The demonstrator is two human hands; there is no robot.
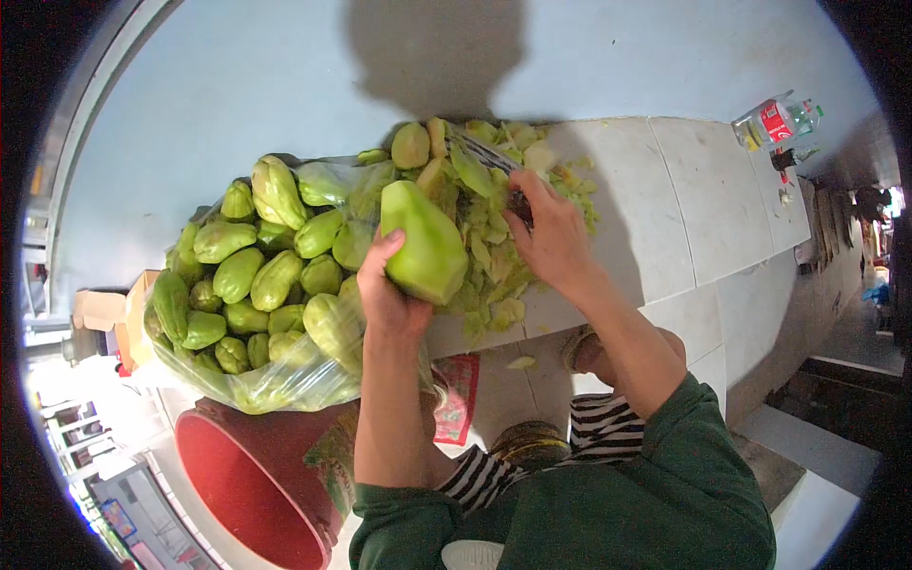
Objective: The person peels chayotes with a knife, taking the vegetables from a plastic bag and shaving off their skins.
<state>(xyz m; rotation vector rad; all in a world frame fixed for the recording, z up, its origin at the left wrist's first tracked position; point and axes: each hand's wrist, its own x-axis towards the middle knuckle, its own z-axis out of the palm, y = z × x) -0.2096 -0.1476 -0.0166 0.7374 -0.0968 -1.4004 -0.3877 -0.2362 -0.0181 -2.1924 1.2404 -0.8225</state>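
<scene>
My left hand is wrapped round a large, smooth, pale green peeled chayote, thumb on its side. To the right of it my right hand grips a knife by its dark handle; the silvery blade points up and left. A strip of green peel lies against the blade. Under and around both hands spreads a heap of green peelings. Just left of my left hand, a clear plastic bag holds several unpeeled chayotes.
The pile rests on a white tiled ledge along a pale wall. A red bucket lies tilted below the bag. Plastic bottles stand at the ledge's far right. A cardboard box is at the left, and a red packet is below.
</scene>
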